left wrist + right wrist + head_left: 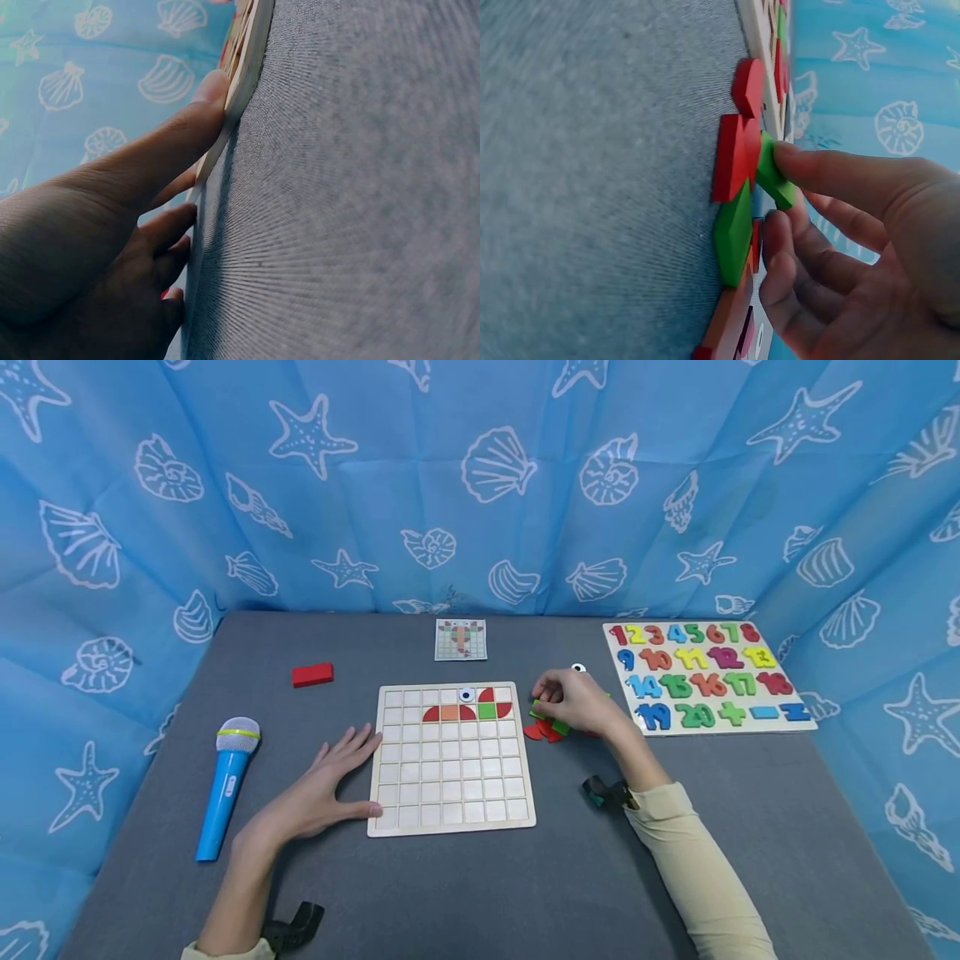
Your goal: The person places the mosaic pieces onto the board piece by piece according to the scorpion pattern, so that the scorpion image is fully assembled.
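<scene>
A white gridded wooden board [452, 768] lies in the middle of the table. Red, green and orange tiles and an eye tile [467, 695] sit in its upper cells. My left hand [321, 793] has its fingers spread, thumb and fingertips touching the board's left edge. In the right wrist view, my right hand [855, 240] pinches a green tile [772, 176] between thumb and fingers. This hand is over a small pile of red tiles [542, 732] and green tiles [733, 232] to the right of the board, and partly hides it.
A pattern card [461, 640] lies behind the board. Colourful numbers fill a puzzle board [626, 681] at the right back. A red block [312, 674] and a blue toy microphone [227, 785] lie at left. A blue seashell curtain [360, 510] surrounds the table's back and sides.
</scene>
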Motion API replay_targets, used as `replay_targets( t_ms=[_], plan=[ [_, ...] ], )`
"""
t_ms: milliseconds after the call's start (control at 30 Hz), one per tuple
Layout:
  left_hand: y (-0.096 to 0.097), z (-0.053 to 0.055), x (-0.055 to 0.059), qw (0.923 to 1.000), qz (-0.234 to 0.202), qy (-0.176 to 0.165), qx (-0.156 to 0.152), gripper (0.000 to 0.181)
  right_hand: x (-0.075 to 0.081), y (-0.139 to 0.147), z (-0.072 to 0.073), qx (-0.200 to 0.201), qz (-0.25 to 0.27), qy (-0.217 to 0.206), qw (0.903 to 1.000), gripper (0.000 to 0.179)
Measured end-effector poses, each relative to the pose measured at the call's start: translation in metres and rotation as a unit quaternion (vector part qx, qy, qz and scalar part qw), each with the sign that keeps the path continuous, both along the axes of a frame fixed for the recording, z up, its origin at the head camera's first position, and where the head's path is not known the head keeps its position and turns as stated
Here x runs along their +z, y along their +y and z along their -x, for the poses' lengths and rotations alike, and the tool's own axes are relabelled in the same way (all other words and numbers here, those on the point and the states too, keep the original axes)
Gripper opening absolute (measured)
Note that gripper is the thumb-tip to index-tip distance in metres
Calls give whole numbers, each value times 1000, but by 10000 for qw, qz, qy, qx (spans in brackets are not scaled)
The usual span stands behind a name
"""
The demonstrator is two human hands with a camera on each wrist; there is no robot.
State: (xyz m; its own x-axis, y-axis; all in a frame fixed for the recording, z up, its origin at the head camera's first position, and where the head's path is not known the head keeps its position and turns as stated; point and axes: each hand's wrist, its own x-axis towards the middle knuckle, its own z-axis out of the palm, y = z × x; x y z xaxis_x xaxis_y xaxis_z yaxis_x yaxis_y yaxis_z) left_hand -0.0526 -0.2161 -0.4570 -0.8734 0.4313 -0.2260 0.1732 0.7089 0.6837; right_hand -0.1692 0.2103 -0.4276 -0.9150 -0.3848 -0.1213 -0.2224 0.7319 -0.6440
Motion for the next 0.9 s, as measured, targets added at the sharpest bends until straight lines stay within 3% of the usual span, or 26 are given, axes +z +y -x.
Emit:
replay_targets(
  t_ms=[267, 567, 700, 900],
  plan=[
    [1, 1, 0, 10000, 29, -11, 9, 110, 8, -7, -6, -115, 655, 90, 9977, 12],
    [1, -1, 0, 10000, 1, 43, 45, 110, 20, -52, -16, 309, 1333, -213, 9904, 30],
    [1, -1, 0, 10000, -14, 49, 32, 110, 20, -78, -16, 596, 1316, -200, 9893, 28],
    [0, -1, 0, 10000, -27, 48, -9, 109, 14, -120, -12, 1087, 846, 74, 9904, 23]
  ],
)
